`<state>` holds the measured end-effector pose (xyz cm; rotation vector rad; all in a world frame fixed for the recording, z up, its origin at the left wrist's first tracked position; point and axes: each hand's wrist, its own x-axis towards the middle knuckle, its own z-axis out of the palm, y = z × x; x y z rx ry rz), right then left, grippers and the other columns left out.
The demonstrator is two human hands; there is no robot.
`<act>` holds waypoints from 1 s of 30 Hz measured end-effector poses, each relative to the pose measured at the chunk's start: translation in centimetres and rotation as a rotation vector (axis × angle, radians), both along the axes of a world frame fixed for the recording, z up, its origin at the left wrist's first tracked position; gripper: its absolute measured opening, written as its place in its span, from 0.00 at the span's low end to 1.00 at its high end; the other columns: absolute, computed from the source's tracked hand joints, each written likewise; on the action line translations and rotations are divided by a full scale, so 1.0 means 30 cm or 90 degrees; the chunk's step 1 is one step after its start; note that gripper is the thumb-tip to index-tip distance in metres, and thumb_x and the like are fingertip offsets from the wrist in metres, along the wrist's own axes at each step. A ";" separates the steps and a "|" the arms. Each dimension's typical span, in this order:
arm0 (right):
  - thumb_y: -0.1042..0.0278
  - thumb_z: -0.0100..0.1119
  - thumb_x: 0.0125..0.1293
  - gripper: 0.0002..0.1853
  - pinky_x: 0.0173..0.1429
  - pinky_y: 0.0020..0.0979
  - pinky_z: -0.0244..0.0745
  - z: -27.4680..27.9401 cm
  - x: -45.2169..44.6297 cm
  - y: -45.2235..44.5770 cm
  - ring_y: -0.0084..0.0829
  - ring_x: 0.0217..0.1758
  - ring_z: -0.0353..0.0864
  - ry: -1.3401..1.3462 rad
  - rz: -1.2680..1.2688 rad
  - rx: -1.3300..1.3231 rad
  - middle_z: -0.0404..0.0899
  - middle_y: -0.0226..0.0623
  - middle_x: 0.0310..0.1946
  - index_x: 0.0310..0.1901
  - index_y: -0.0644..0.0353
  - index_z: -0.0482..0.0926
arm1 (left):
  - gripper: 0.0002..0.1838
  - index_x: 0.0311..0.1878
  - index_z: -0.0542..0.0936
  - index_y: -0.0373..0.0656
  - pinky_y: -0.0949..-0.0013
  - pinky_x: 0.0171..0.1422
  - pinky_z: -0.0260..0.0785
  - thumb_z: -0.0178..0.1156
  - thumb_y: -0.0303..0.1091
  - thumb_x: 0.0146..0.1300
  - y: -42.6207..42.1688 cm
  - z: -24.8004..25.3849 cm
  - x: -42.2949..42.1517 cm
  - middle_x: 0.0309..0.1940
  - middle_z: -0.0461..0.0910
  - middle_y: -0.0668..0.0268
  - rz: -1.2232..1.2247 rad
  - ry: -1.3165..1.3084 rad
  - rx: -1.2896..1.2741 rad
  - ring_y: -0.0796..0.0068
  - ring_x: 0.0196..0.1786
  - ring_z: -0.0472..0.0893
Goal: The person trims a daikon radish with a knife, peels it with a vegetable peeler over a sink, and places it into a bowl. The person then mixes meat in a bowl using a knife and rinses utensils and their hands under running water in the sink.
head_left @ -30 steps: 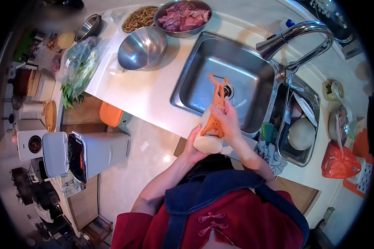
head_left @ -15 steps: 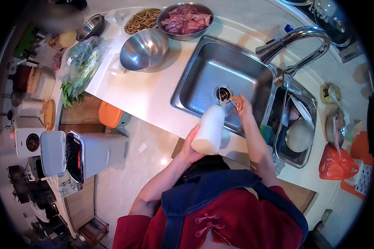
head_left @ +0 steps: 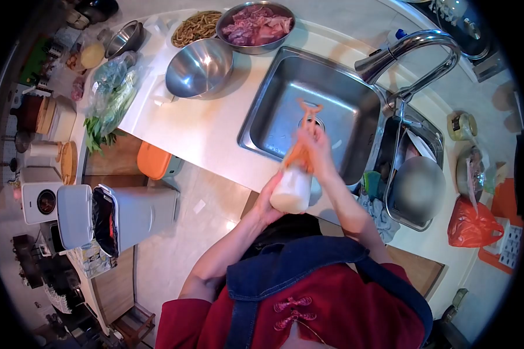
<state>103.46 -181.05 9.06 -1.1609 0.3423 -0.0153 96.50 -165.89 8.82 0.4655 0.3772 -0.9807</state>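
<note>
A thick white radish (head_left: pixel 291 193) slants over the sink's near edge, its far end towards the drain. My left hand (head_left: pixel 267 202) is wrapped round its near end from the left side. Over the far end, my right hand (head_left: pixel 317 145) is closed and smeared by motion. From it sticks out an orange, Y-shaped peeler (head_left: pixel 310 107), also blurred. More blurred orange lies along the radish under my right hand, and its exact shape cannot be made out. Beneath them is the steel sink (head_left: pixel 291 96), with its drain partly hidden by my right hand.
Left of the sink stand an upturned-rim steel bowl (head_left: pixel 195 72), a bowl of raw meat (head_left: pixel 256 26) and a pile of brown strips (head_left: pixel 195 29). Bagged greens (head_left: pixel 113 93) lie farther left. A faucet (head_left: pixel 413 49) arches over the right side, beside a drying basket (head_left: pixel 416 224). An open bin (head_left: pixel 145 215) stands below.
My right hand has moved left and over the radish's far end, with the orange peeler now showing above the drain. My left hand keeps its hold, and the view has shifted slightly.
</note>
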 end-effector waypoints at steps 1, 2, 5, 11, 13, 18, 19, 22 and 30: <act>0.66 0.56 0.61 0.09 0.25 0.21 0.67 -0.080 0.061 -0.050 0.18 0.25 0.72 0.034 -0.044 0.023 0.72 0.27 0.27 0.39 0.60 0.72 | 0.34 0.63 0.61 0.49 0.44 0.46 0.71 0.38 0.63 0.62 0.001 0.002 -0.005 0.54 0.70 0.59 -0.008 -0.018 0.033 0.53 0.52 0.74; 0.66 0.56 0.61 0.09 0.23 0.21 0.66 -0.151 0.107 -0.117 0.19 0.23 0.72 0.090 -0.028 0.029 0.72 0.28 0.27 0.39 0.60 0.72 | 0.35 0.65 0.59 0.49 0.44 0.46 0.71 0.38 0.63 0.62 0.002 -0.008 -0.011 0.55 0.70 0.58 -0.016 -0.040 0.062 0.54 0.52 0.74; 0.64 0.55 0.62 0.09 0.16 0.19 0.62 -0.494 0.160 -0.201 0.21 0.19 0.72 0.103 -0.309 0.123 0.72 0.30 0.23 0.40 0.57 0.71 | 0.33 0.64 0.60 0.48 0.43 0.45 0.71 0.38 0.61 0.63 0.004 -0.008 -0.008 0.54 0.70 0.59 0.010 -0.003 0.028 0.56 0.52 0.75; 0.62 0.54 0.63 0.10 0.13 0.19 0.62 -0.303 0.017 -0.239 0.22 0.18 0.73 0.208 -0.137 0.282 0.72 0.32 0.23 0.41 0.57 0.70 | 0.29 0.60 0.64 0.48 0.46 0.40 0.74 0.36 0.57 0.64 -0.003 0.032 0.015 0.48 0.74 0.59 -0.018 -0.023 0.074 0.58 0.46 0.77; 0.62 0.54 0.63 0.10 0.14 0.18 0.62 -0.064 -0.056 -0.145 0.22 0.18 0.73 0.205 -0.066 0.231 0.73 0.32 0.24 0.42 0.57 0.69 | 0.28 0.59 0.65 0.48 0.48 0.38 0.75 0.36 0.56 0.65 -0.012 0.041 0.023 0.47 0.74 0.59 -0.023 -0.033 0.090 0.60 0.44 0.78; 0.65 0.56 0.62 0.14 0.23 0.18 0.67 0.194 -0.137 0.022 0.17 0.23 0.73 0.021 0.052 0.081 0.73 0.29 0.27 0.46 0.60 0.67 | 0.25 0.57 0.66 0.47 0.50 0.34 0.76 0.36 0.53 0.66 -0.017 0.067 0.029 0.46 0.75 0.61 -0.063 -0.043 0.099 0.63 0.41 0.79; 0.65 0.56 0.62 0.14 0.23 0.18 0.67 0.194 -0.140 0.034 0.17 0.23 0.73 0.023 0.050 0.083 0.73 0.29 0.27 0.46 0.60 0.67 | 0.24 0.57 0.66 0.47 0.52 0.35 0.76 0.36 0.52 0.66 -0.016 0.081 0.028 0.46 0.75 0.61 -0.069 -0.063 0.111 0.64 0.42 0.79; 0.66 0.57 0.61 0.15 0.27 0.19 0.68 0.185 -0.144 0.048 0.16 0.25 0.73 0.000 0.093 0.038 0.73 0.28 0.27 0.46 0.61 0.67 | 0.23 0.57 0.66 0.46 0.56 0.41 0.75 0.37 0.51 0.67 -0.017 0.078 0.025 0.46 0.75 0.62 -0.059 -0.084 0.130 0.67 0.43 0.78; 0.65 0.59 0.58 0.13 0.15 0.20 0.61 -0.213 0.151 -0.160 0.21 0.16 0.70 0.106 -0.113 -0.066 0.72 0.33 0.22 0.39 0.60 0.69 | 0.26 0.62 0.61 0.43 0.62 0.56 0.66 0.42 0.49 0.67 -0.019 0.023 -0.009 0.50 0.73 0.60 -0.003 -0.074 0.214 0.68 0.51 0.74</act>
